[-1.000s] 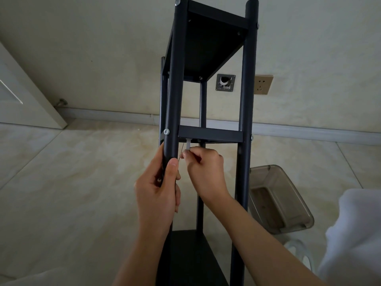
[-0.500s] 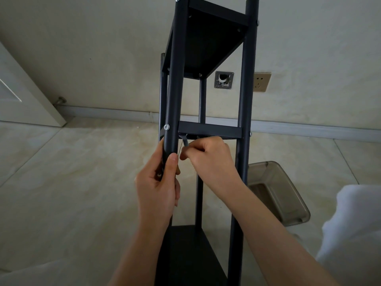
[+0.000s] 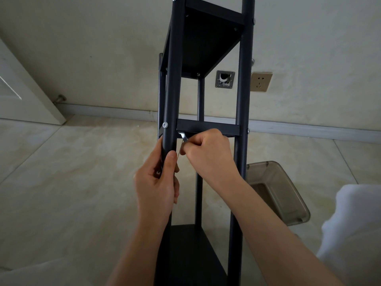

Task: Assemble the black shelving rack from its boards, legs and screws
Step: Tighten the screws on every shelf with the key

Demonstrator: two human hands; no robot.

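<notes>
The rack (image 3: 208, 129) stands upright on the floor. The left hand (image 3: 158, 182) grips its front left leg (image 3: 172, 89) to steady it. The right hand (image 3: 208, 153) pinches a small wrench (image 3: 184, 137) under the middle board (image 3: 208, 128), likely tightening a screw; next comes another careful turn.

I see a smoky translucent plastic bin (image 3: 276, 190) on the beige tiled floor (image 3: 72, 172). On the cream wall (image 3: 103, 48) sit a gold socket plate (image 3: 261, 81) and, just left of it, an open metal wall box (image 3: 225, 79). A white door (image 3: 22, 96) stands at left, a doorstop (image 3: 59, 98) beside it.
</notes>
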